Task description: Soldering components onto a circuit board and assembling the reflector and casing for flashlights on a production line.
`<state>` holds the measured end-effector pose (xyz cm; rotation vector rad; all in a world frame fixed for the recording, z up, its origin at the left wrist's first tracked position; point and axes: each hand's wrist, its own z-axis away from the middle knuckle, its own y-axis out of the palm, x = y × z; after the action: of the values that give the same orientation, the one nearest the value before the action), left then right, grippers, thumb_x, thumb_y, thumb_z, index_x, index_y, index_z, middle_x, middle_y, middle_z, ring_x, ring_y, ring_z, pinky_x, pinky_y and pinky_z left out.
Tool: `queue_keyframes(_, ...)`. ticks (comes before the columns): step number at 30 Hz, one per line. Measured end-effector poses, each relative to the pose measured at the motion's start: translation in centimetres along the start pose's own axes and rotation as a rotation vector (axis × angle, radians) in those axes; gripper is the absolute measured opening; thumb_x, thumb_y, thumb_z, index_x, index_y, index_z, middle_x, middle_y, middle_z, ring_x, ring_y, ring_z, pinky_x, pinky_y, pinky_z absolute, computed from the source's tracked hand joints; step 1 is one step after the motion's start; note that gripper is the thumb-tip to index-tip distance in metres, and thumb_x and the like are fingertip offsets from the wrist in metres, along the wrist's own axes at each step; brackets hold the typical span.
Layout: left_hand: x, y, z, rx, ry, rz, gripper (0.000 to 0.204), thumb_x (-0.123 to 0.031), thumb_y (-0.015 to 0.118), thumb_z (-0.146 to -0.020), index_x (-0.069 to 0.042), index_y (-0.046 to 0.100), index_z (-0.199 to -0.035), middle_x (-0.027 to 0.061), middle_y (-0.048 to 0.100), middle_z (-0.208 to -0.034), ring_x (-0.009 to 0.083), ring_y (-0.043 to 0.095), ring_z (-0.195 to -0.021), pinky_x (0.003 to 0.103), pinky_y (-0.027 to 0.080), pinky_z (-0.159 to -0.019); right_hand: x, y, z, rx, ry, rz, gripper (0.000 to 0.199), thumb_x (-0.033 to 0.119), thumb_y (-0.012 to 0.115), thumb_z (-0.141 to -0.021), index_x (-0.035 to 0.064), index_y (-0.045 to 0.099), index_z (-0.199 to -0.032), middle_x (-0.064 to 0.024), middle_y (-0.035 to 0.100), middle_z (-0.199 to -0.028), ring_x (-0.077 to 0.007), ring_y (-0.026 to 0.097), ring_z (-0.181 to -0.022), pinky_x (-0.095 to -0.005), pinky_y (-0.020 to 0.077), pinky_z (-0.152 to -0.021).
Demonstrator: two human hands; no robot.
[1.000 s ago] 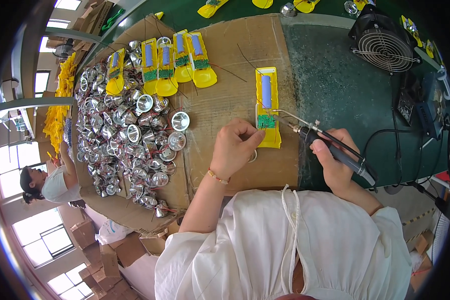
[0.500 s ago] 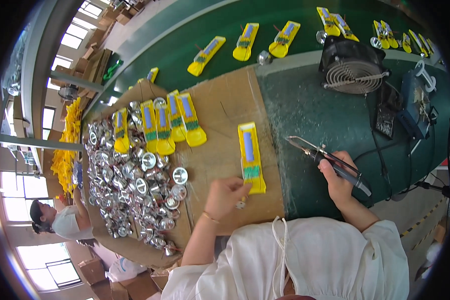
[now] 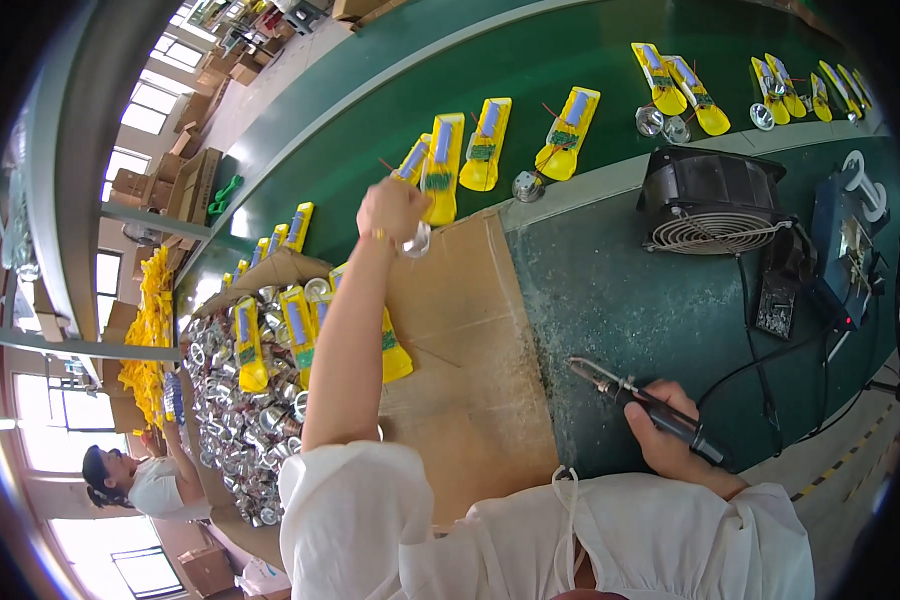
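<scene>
Yellow casing (image 3: 443, 165), blue cell (image 3: 443, 140), green board (image 3: 438, 181): at green surface (image 3: 320, 170) | black soldering iron (image 3: 675, 422): slanted

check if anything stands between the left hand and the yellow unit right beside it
Nothing visible does: the left hand appears right at the lower left edge of the yellow unit. A second yellow unit lies close to that unit's left, and a silver reflector shows just below the hand; neither blocks the way.

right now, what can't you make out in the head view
All in the head view:
Left hand: fingertips mostly hidden by the hand itself; grip unclear.
Green circuit board beside it: solder joints too small.
Soldering iron: handle partly covered by the right hand.
Yellow lamp housing: partly behind the left forearm.
</scene>
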<state>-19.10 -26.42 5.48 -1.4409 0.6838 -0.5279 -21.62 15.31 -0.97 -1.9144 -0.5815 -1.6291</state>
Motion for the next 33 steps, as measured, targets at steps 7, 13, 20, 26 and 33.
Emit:
queue_keyframes(7, -3.5, 2.2, -6.3, -0.191, 0.022, -0.146, 0.021, -0.026, 0.064, -0.075, -0.011, 0.065, -0.091, 0.0086, 0.062, -0.093, 0.0265, 0.06, -0.09, 0.038, 0.05, -0.073, -1.2, -0.6, -0.8, 0.058, -0.088, -0.075, 0.023, 0.002, 0.069, -0.072, 0.0026, 0.05, -0.085, -0.0116, 0.059, -0.069, -0.0201, 0.057, -0.058, -0.0302, 0.0451, -0.052)
queue_keyframes(13, -7.5, 2.9, -3.2, -0.178, 0.198, -0.295, 0.028, -0.033, 0.061, -0.073, -0.006, 0.069, -0.073, 0.0094, 0.061, -0.083, 0.0263, 0.057, -0.086, 0.041, 0.047, -0.074, -0.9, -0.8, -0.8, 0.088, -0.118, -0.052, 0.023, 0.002, 0.068, -0.072, 0.0028, 0.049, -0.084, -0.012, 0.059, -0.069, -0.0207, 0.058, -0.058, -0.0307, 0.0453, -0.052)
queue_keyframes(20, -6.5, 2.9, 2.5, -0.163, 0.041, 0.118, 0.019, -0.022, 0.06, -0.069, -0.004, 0.064, -0.062, 0.0146, 0.06, -0.075, 0.0302, 0.058, -0.077, 0.04, 0.047, -0.068, -1.4, -0.2, 0.3, 0.024, -0.037, -0.022, 0.021, 0.006, 0.069, -0.074, 0.0028, 0.051, -0.083, -0.0095, 0.059, -0.072, -0.0164, 0.056, -0.06, -0.0281, 0.0451, -0.056)
queue_keyframes(26, -3.1, 3.7, 18.9, -0.25, 0.132, 0.475, 0.015, -0.009, 0.064, -0.065, -0.005, 0.054, -0.056, 0.0098, 0.053, -0.063, 0.0287, 0.052, -0.064, 0.039, 0.042, -0.056, -1.1, 0.4, 0.3, -0.032, 0.087, -0.035, 0.016, 0.008, 0.067, -0.077, 0.0009, 0.054, -0.084, -0.0058, 0.058, -0.075, -0.0105, 0.053, -0.067, -0.0254, 0.0445, -0.061)
queue_keyframes(33, -2.2, 2.9, 31.8, -0.218, -0.071, 0.646, 0.02, -0.017, 0.07, -0.07, -0.006, 0.055, -0.062, 0.0082, 0.054, -0.062, 0.0249, 0.053, -0.058, 0.035, 0.043, -0.054, -0.8, 0.4, 0.0, -0.127, 0.105, -0.124, 0.012, 0.01, 0.058, -0.084, -0.0013, 0.054, -0.088, -0.0056, 0.056, -0.07, -0.011, 0.054, -0.063, -0.0226, 0.0418, -0.059)
